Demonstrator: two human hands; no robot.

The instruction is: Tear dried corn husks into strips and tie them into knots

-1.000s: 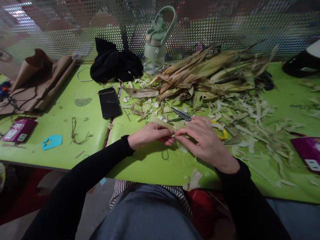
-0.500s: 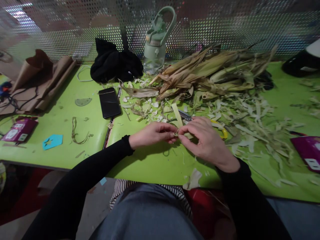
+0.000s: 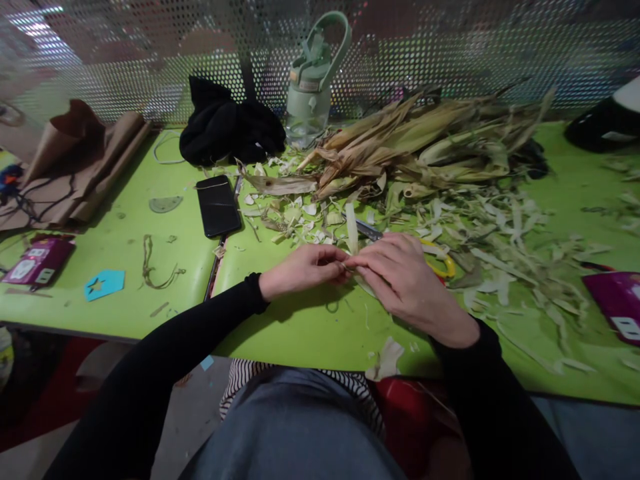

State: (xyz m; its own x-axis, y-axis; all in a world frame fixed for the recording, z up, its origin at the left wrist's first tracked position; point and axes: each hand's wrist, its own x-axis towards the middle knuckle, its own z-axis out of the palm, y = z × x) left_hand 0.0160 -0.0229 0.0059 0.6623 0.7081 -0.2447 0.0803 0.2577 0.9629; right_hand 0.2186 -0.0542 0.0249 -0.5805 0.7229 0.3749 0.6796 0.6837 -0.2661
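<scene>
My left hand [image 3: 310,270] and my right hand [image 3: 405,280] meet over the green table [image 3: 305,333], fingertips pinched together. Between them is a pale corn husk strip [image 3: 352,227], one end standing up beyond the fingers; the part inside the pinch is mostly hidden. Just past my right hand lie scissors, their blades [image 3: 367,230] pointing away to the left and their yellow handle [image 3: 443,260] partly under the hand. A loose husk piece [image 3: 389,359] rests at the table's front edge.
Dried corn husks [image 3: 410,143] are heaped at the back, with scraps [image 3: 505,267] spread to the right. Left of my hands lie a phone [image 3: 219,207], a twisted cord [image 3: 150,270] and a blue paper tag [image 3: 104,285]. A bottle [image 3: 309,100] stands behind, beside black cloth [image 3: 230,127].
My right fingers have shifted slightly left and now lie straighter against the left fingertips. The upright end of the husk strip has turned a little.
</scene>
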